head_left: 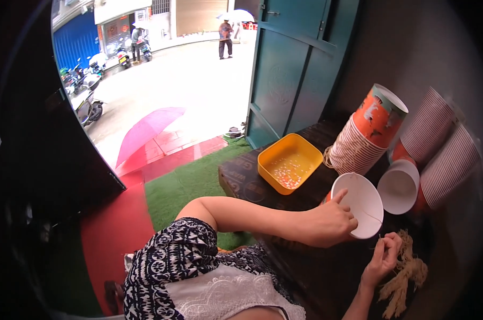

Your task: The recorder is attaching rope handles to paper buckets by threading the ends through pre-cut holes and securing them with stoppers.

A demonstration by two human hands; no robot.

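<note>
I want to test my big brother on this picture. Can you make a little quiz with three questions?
1. True or false: the left hand holds the white paper cup by its rim.
2. What colour is the square tray that holds small beads?
A. yellow B. blue C. black
3. Fill in: beside the right hand lies a bundle of tan ____.

Key: 1 true; 2 A; 3 twine
</note>
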